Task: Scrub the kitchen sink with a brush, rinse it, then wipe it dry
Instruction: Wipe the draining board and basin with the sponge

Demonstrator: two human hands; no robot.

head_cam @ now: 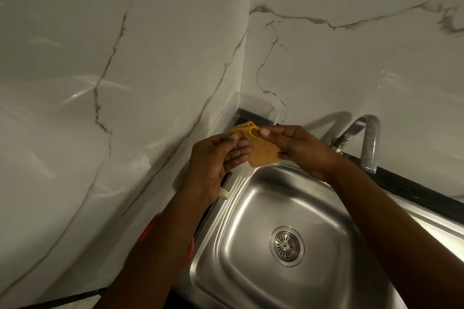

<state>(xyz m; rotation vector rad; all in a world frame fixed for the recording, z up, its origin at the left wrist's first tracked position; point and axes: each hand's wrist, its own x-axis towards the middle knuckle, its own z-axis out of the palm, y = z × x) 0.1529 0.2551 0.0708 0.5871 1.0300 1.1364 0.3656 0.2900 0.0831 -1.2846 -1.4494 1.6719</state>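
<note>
A folded yellow cloth [263, 154] hangs in the air above the far left corner of the stainless steel sink [251, 208]. My left hand [218, 160] pinches its left edge with thumb and fingers. My right hand [298, 150] pinches its upper right edge. The sink basin looks bare and shiny, with a round drain strainer [286, 246] in the middle. No brush is visible.
A chrome tap [369, 143] curves over the sink's far right corner. White marble walls meet in a corner right behind the cloth. A black counter strip [414, 185] runs along the back wall. A small pale object [224, 194] sits at the sink's left rim, partly behind my left wrist.
</note>
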